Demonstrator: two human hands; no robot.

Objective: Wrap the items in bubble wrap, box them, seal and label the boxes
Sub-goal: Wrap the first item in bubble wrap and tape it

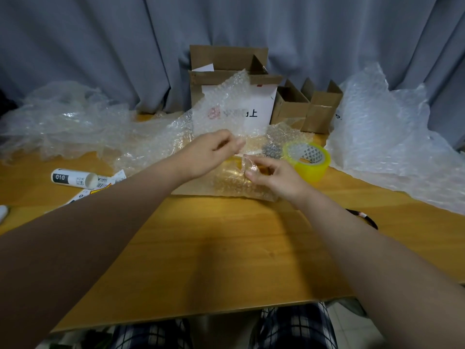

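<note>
A sheet of bubble wrap point(221, 109) rises from the table in front of the open cardboard box point(226, 79). My left hand point(208, 152) pinches its edge near the middle. My right hand point(274, 175) pinches a fold of the same wrap over a bundle point(234, 182) that lies on a flat piece of cardboard point(191, 187). What is inside the bundle is hidden; it looks yellowish. A yellow roll of tape point(308, 159) stands just right of my right hand.
Two small open boxes point(292, 107) point(322, 109) stand at the back right. Loose plastic film point(63, 117) is heaped at the left, more bubble wrap point(390, 137) at the right. A white tube point(73, 178) and labels point(83, 195) lie left; a black cord point(364, 217) lies right.
</note>
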